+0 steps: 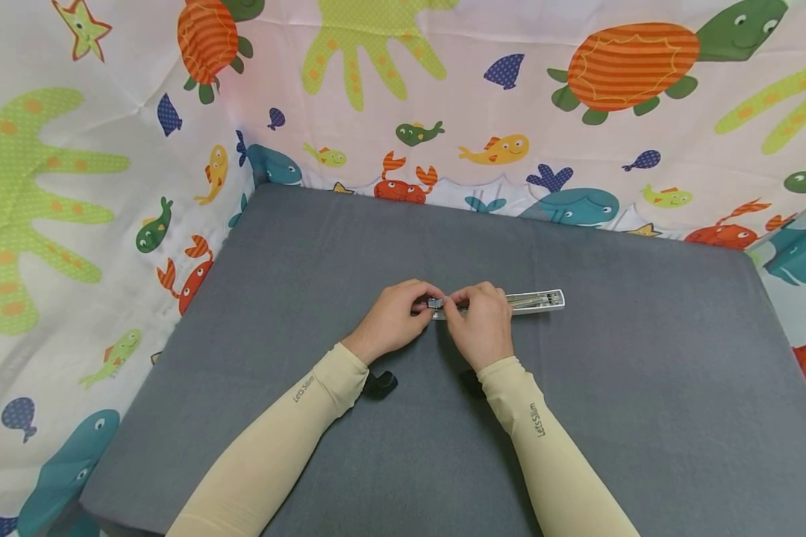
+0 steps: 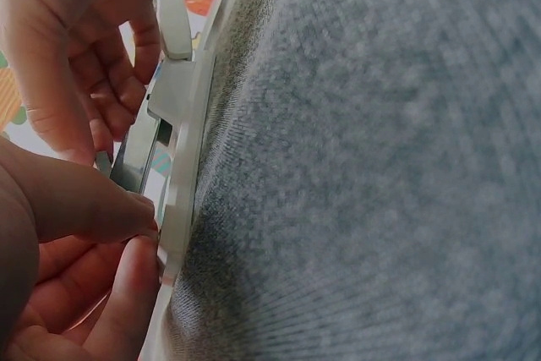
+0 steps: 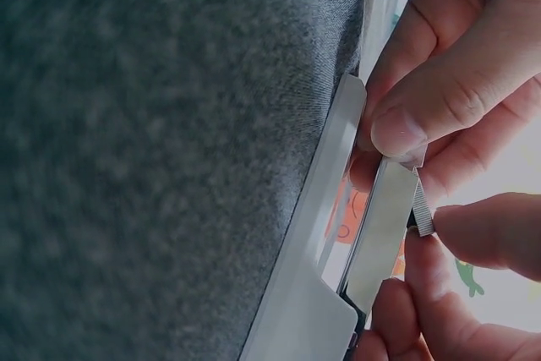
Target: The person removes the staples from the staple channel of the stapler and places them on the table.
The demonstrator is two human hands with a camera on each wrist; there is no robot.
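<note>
A white stapler (image 1: 537, 301), its top lifted open, lies on the grey table with its metal channel showing. My left hand (image 1: 398, 313) pinches the front end of the stapler's metal magazine (image 3: 382, 238) between thumb and forefinger. In the right wrist view, a short ribbed strip of staples (image 3: 423, 207) stands slanted beside that magazine. Thumb and finger of my right hand (image 1: 480, 321) pinch the strip's lower end, while its upper end meets the left fingertips. The left wrist view has the white base (image 2: 182, 183) lying along the cloth, close below both hands.
Grey cloth covers the table (image 1: 645, 358). A curtain (image 1: 403, 74) printed with sea animals hangs behind and along the left side, and more of it shows at the right edge. Dark curved pieces (image 1: 380, 385) sit under the wrists.
</note>
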